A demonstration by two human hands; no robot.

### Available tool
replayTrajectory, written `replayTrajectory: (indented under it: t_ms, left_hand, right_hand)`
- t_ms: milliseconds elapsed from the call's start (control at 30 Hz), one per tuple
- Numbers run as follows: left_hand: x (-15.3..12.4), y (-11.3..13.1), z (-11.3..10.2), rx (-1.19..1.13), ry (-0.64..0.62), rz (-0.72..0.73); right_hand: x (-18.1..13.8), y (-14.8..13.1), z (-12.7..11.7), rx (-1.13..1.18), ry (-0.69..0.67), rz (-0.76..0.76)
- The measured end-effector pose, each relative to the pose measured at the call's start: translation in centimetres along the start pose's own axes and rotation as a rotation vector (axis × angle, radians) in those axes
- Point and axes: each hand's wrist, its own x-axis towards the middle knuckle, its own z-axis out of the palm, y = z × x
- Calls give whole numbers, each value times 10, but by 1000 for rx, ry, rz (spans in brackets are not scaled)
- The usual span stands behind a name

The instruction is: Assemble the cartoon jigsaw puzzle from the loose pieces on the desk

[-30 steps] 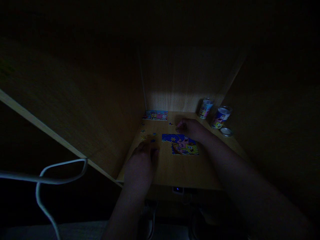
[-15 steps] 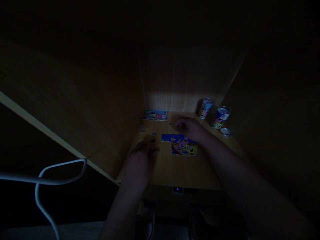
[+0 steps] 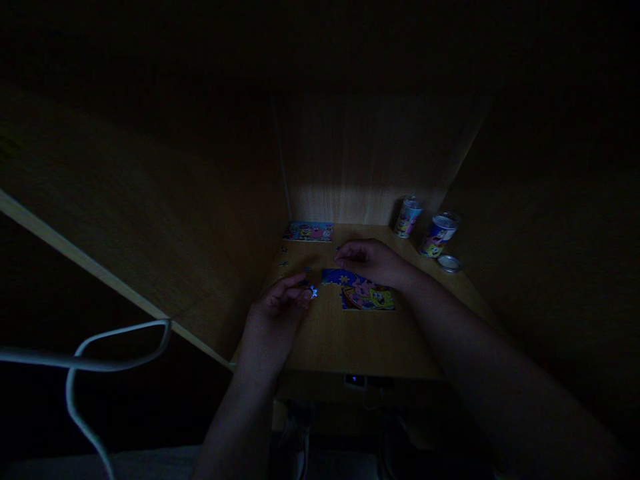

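My left hand (image 3: 280, 307) pinches a small jigsaw piece (image 3: 313, 292) between thumb and fingertips, just left of a partly joined jigsaw puzzle (image 3: 370, 297). That puzzle shows a yellow and a pink cartoon figure on blue. Over its far edge is my right hand (image 3: 367, 260), fingers curled and tips close together; whether anything is between them is too dark to tell. Loose puzzle pieces (image 3: 283, 264) lie beyond my left hand, some partly hidden by it.
A second joined puzzle (image 3: 310, 231) lies at the back left of the wooden tabletop (image 3: 340, 340). Two cartoon-printed cans (image 3: 409, 219) and a round lid (image 3: 449, 264) stand at the back right. Wooden panels enclose the sides. A white cable (image 3: 75, 363) hangs at left.
My left hand has turned and lifted, and a jigsaw piece now shows at its fingertips. My right hand has shifted slightly left and nearer the puzzle.
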Motion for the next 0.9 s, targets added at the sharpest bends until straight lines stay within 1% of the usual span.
replayTrajectory:
  t_ms: [100, 300, 467, 633, 700, 800, 833, 900]
  left_hand:
    - [0, -1, 4, -56, -28, -28]
    - [-3, 7, 11, -62, -51, -51]
    - [-4, 8, 21, -60, -79, -35]
    - [-7, 8, 23, 53, -51, 67]
    - [-10, 8, 24, 132, -35, 119]
    - [-14, 9, 31, 314, -24, 252]
    - [-16, 9, 34, 407, -40, 318]
    - [-20, 10, 41, 612, -109, 451]
  right_hand:
    - [-2, -6, 4, 123, -106, 5]
    - [-4, -14, 11, 182, -253, 52]
    - [-5, -19, 11, 291, -308, 110]
    - [-6, -25, 12, 276, -338, 160]
    - [-5, -24, 10, 254, -324, 174]
    - [-2, -19, 1, 144, -190, 168]
    - [-1, -16, -3, 94, -144, 161]
    - [-1, -11, -12, -11, -90, 160]
